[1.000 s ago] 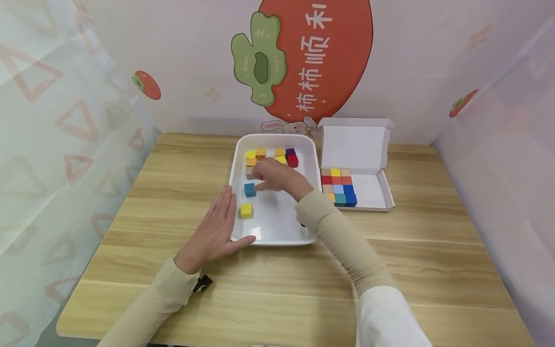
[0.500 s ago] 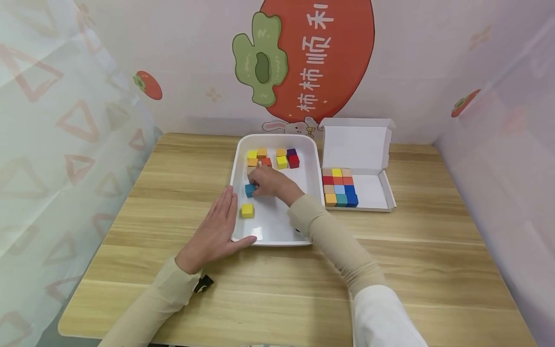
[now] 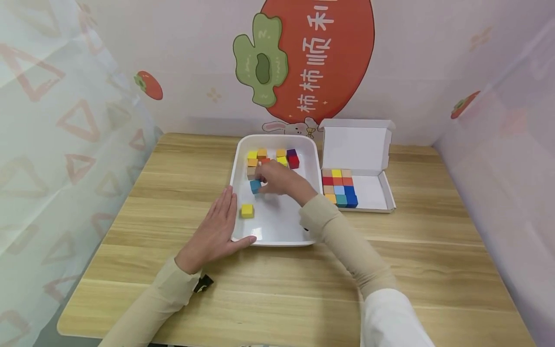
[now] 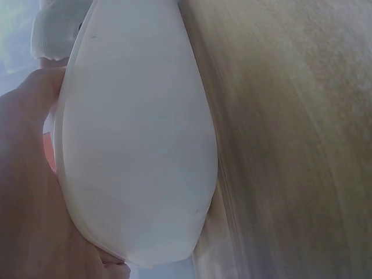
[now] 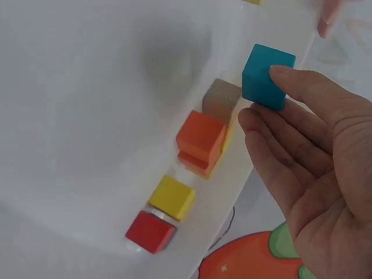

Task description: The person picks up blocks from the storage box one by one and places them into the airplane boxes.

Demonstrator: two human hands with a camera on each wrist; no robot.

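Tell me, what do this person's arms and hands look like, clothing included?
The left hand and right hand wear no gloves. A beige left sleeve and beige right sleeve cover the forearms; white fabric shows higher on the right arm. A small black piece, unclear what, sits by the left cuff.

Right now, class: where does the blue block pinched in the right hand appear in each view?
Head: the blue block, just left of and below centre, in the right hand.
Left wrist: not in it.
Right wrist: the blue block, upper right.
Shared landmark: the white tray, in all three.
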